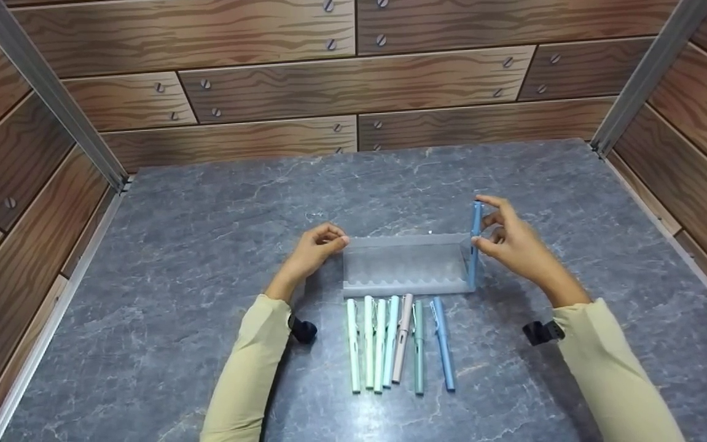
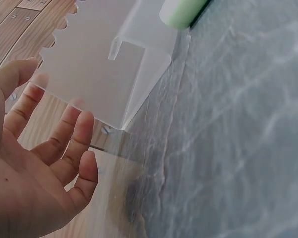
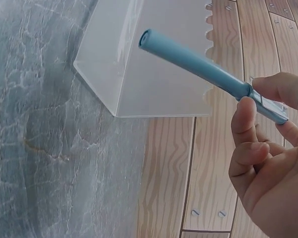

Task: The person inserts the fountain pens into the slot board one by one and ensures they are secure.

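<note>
A frosted, see-through pen rack (image 1: 408, 288) with scalloped notches stands on the table. My left hand (image 1: 311, 250) pinches its upper left corner between thumb and fingertips; in the left wrist view the fingers show faintly behind the clear panel (image 2: 89, 64). At the rack's right end my right hand (image 1: 516, 244) holds a capped blue pen (image 1: 473, 264) between thumb and fingers. The right wrist view shows this pen (image 3: 198, 67) gripped at its clip end, its other end pointing across the rack's side panel (image 3: 164, 94).
In front of the rack several capped pens lie side by side: pale green ones (image 1: 354, 347), a light aqua one (image 1: 391, 344), a greyish-pink one (image 1: 402, 341), a dark green one (image 1: 419, 350) and another blue one (image 1: 443, 344). Wood-patterned walls (image 1: 353, 86) enclose the grey marbled table (image 1: 218, 258).
</note>
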### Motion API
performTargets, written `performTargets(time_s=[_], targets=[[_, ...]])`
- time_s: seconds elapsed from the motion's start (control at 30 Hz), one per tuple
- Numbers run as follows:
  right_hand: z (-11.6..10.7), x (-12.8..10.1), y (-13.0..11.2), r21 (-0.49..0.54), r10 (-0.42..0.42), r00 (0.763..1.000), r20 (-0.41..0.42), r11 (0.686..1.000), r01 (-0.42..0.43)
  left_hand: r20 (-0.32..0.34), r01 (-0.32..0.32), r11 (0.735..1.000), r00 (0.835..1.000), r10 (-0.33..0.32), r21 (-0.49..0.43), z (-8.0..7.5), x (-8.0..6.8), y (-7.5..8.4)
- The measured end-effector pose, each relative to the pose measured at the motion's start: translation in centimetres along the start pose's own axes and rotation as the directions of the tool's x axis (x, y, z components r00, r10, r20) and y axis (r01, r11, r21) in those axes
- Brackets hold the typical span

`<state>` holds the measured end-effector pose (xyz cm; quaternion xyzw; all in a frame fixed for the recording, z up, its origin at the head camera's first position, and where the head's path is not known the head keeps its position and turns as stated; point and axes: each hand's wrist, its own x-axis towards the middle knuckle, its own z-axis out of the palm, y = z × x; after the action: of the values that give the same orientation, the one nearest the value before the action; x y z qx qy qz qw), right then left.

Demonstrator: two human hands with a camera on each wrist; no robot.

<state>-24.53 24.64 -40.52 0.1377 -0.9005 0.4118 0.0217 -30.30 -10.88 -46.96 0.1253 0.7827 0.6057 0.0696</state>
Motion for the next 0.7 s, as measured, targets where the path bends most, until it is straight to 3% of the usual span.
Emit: performTargets(time_s=[0.27, 0.53, 0.7], targets=[[0.19, 0.24, 0.11, -0.034, -0.023, 0.999, -0.025, 0.999, 0.022, -0.013, -0.013, 1.0, 1.0, 0.012, -0.023, 0.04, -0.07, 0.21], [0.47, 0.63, 0.45, -0.04, -0.035, 0.998, -0.051, 0.999, 0.033, 0.013, -0.101, 0.992, 0.995, 0.103, -0.072, -0.17, -0.28, -0.13], [0.75, 0.85, 0.74, -0.032, -0.043, 0.997, -0.058, 0.999, 0.041, 0.016, -0.041, 0.998, 0.999, 0.042, -0.052, -0.19, -0.56, 0.46]])
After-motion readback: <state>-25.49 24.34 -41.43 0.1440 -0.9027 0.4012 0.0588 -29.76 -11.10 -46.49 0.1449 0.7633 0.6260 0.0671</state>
